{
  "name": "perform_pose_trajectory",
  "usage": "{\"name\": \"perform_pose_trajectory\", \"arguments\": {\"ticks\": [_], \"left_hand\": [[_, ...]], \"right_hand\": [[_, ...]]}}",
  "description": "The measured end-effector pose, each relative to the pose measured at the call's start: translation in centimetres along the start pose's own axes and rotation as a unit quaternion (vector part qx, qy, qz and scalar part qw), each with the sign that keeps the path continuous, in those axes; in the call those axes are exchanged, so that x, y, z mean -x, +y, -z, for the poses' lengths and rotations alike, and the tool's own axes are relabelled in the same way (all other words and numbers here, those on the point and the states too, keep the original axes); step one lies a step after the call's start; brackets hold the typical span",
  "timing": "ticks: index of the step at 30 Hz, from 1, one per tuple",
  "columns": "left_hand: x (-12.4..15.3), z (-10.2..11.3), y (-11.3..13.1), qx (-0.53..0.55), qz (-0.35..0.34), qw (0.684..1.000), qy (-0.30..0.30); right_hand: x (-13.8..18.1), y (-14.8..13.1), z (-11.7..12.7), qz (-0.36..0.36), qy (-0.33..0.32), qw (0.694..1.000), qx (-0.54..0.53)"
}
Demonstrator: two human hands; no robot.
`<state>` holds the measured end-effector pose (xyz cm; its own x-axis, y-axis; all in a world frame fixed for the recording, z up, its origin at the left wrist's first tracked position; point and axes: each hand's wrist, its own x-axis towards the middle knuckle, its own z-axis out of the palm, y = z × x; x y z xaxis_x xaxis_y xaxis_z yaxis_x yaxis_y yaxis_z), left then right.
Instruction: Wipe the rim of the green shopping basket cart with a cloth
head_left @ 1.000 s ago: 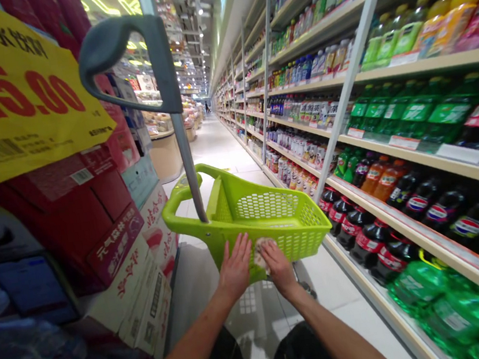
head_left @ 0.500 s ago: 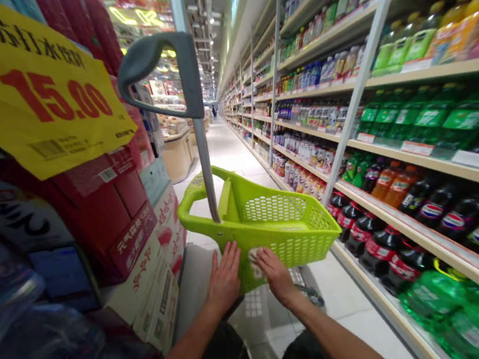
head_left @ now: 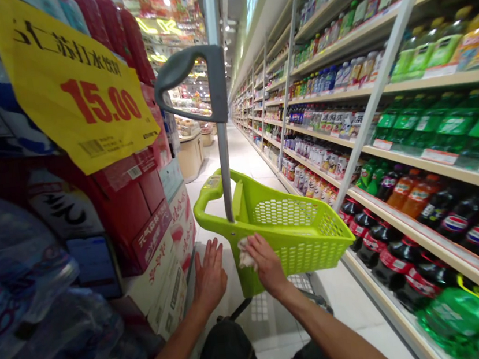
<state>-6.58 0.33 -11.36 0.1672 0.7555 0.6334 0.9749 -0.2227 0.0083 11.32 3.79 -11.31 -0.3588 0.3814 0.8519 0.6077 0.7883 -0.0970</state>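
A lime-green plastic shopping basket cart (head_left: 309,252) stands before my knees, with perforated sides and a grey loop handle (head_left: 217,77) on an upright metal pole (head_left: 225,164). My right hand (head_left: 264,261) presses a crumpled whitish cloth (head_left: 246,255) against the basket's near side, below the pole's foot. Its fingers are closed on the cloth and cover part of it. To the left of the basket, my left hand (head_left: 210,273) hangs in the air, fingers stretched out, holding nothing and apart from the green plastic.
Shelves of bottled drinks (head_left: 415,152) line the right side. Stacked cartons (head_left: 138,203) and shrink-wrapped bottles (head_left: 30,287) rise close on the left, under a yellow price sign (head_left: 84,88). A phone-like screen (head_left: 95,266) leans there. The tiled aisle floor (head_left: 244,150) runs ahead.
My left hand has come off the basket's side and moved left. The right hand has slid the cloth left and slightly up along the green plastic. The view has turned a little left.
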Motion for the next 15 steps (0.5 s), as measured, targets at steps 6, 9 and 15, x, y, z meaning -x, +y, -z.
{"name": "perform_pose_trajectory", "arguments": {"ticks": [6,9,15], "left_hand": [[-1.5,1.5,-0.2,0.003,0.015,0.999,0.029],[-1.7,2.1,-0.8,-0.004,0.011,0.999,0.04],[-5.2,3.8,-2.5,-0.01,0.059,0.993,0.098]], "right_hand": [[-1.2,-1.0,-1.2,0.078,-0.045,0.996,0.005],[1.1,-1.2,-1.8,0.111,-0.082,0.99,-0.004],[-7.8,-1.8,0.3,0.088,0.047,0.995,-0.001]]}}
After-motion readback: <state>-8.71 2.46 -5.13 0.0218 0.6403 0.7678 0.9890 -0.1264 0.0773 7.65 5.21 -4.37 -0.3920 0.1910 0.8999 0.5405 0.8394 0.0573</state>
